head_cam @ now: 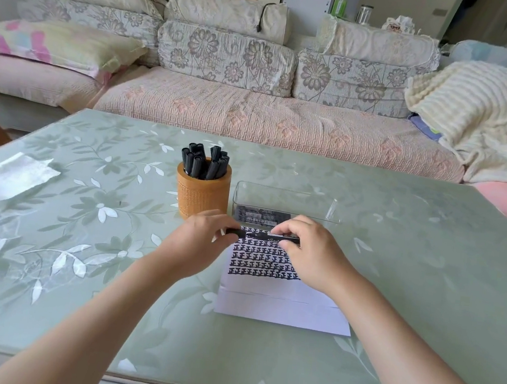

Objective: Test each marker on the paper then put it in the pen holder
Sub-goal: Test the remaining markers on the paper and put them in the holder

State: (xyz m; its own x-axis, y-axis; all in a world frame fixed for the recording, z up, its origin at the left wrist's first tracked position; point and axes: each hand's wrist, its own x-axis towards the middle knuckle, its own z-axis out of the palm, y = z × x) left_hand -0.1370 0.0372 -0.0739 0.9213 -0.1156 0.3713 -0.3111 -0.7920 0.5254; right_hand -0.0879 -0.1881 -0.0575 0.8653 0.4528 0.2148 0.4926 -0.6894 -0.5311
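A black marker (pixel 260 235) lies level between my two hands, just above the top of the white paper (pixel 280 305). My left hand (pixel 202 243) pinches its left end and my right hand (pixel 305 251) grips its right end. Rows of black marks cover the upper part of the paper. An orange-brown pen holder (pixel 201 197) with several black markers standing in it is behind my left hand. A clear plastic box (pixel 286 202) behind my right hand has a marker lying in its bottom.
The table (pixel 79 266) has a green leaf-patterned cover. A folded white tissue (pixel 11 175) lies at the far left. A sofa (pixel 255 113) with cushions and a cream blanket runs along the table's far side.
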